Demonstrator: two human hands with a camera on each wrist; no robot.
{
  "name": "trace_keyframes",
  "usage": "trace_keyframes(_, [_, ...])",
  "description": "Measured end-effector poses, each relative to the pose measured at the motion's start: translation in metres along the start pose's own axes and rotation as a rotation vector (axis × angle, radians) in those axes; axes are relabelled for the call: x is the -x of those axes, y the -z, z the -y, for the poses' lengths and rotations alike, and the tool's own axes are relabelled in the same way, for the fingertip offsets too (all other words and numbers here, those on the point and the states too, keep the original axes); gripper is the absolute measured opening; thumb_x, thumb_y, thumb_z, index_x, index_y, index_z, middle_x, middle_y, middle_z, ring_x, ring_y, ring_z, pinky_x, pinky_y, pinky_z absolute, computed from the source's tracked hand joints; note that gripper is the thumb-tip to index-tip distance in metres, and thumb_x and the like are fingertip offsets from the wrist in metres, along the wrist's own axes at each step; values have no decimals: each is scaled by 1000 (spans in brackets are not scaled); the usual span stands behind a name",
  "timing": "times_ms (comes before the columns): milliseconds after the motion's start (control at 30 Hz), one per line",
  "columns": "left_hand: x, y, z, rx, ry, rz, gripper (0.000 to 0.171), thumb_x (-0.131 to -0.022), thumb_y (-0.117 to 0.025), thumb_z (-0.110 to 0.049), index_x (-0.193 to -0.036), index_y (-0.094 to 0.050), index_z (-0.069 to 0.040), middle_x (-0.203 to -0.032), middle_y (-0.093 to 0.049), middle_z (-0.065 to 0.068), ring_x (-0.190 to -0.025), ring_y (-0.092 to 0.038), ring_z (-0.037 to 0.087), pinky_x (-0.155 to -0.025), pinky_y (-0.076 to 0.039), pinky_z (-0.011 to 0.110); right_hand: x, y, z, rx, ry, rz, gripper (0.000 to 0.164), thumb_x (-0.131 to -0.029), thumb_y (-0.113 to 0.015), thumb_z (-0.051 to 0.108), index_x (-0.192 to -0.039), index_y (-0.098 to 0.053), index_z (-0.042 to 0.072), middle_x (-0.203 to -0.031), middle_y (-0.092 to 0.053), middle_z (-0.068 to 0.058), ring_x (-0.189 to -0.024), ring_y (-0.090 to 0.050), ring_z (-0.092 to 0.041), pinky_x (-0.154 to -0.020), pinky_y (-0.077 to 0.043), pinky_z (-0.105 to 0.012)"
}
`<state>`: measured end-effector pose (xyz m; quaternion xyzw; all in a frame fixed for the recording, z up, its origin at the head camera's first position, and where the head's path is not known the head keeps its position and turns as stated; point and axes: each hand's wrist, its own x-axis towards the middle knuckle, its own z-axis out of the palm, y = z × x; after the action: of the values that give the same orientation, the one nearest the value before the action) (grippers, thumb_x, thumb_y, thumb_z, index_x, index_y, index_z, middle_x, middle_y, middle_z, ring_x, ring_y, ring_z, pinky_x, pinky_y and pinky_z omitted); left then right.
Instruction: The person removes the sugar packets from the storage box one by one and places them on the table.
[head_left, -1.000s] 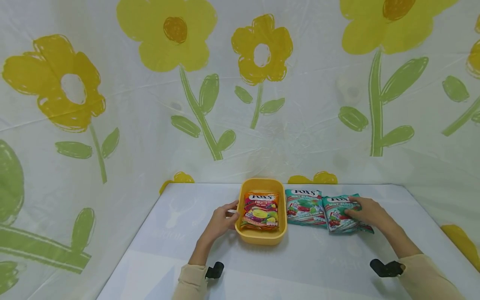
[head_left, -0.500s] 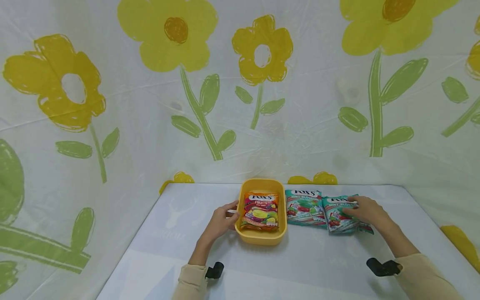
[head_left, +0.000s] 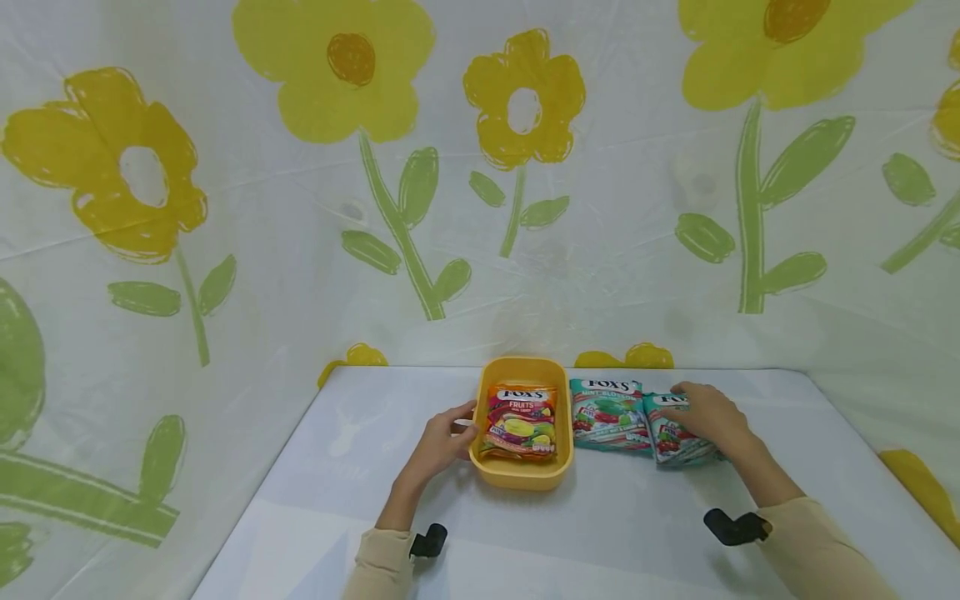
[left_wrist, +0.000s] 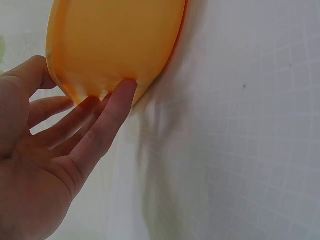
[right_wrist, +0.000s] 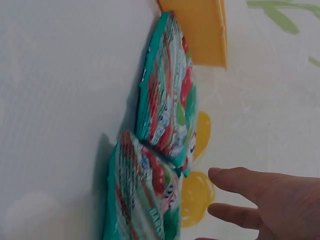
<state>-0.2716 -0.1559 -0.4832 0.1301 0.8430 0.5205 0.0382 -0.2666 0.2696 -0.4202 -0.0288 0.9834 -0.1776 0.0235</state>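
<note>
In the head view, a yellow plastic tray (head_left: 521, 482) holds an orange-red bag of Fox's Fruits candy (head_left: 519, 423). My left hand (head_left: 441, 437) touches the tray's left side. In the left wrist view, its fairly straight fingers (left_wrist: 102, 127) rest against the outer wall, the thumb by the rim. To the tray's right lie two teal Fox's Mint Blossom bags, a left bag (head_left: 609, 417) and a right bag (head_left: 670, 442). My right hand (head_left: 708, 414) hovers over the right bag and partly hides it; the right wrist view shows the visible fingers spread, apart from both bags.
Everything stands near the back of a white table (head_left: 600, 542). Behind it hangs a white cloth (head_left: 622, 208) printed with yellow flowers. Both wrists wear a black camera mount.
My right hand has come off the right mint bag and shifted left above it, its forearm following. My left hand, the tray and the bags keep their places.
</note>
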Motion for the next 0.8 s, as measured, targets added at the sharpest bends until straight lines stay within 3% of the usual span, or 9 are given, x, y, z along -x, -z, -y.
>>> trace_keyframes(433, [-1, 0, 1, 8, -6, -6, 53, -95, -59, -17, -146, -46, -7, -133, -58, 20, -108, -66, 30, -63, -62, 28, -5, -2, 21, -14, -11, 6, 58, -90, -66, 33, -129, -55, -8, -129, -55, -36, -114, -53, -53, -89, -48, -66])
trace_keyframes(800, [-1, 0, 2, -10, -3, -12, 53, -96, -59, -18, -146, -46, -8, -133, -58, 19, -108, -66, 30, -63, -62, 27, -8, -8, 41, 31, 65, -15, 58, -90, -67, 37, -127, -58, -7, -123, -61, -33, -108, -59, -50, -85, -53, -62])
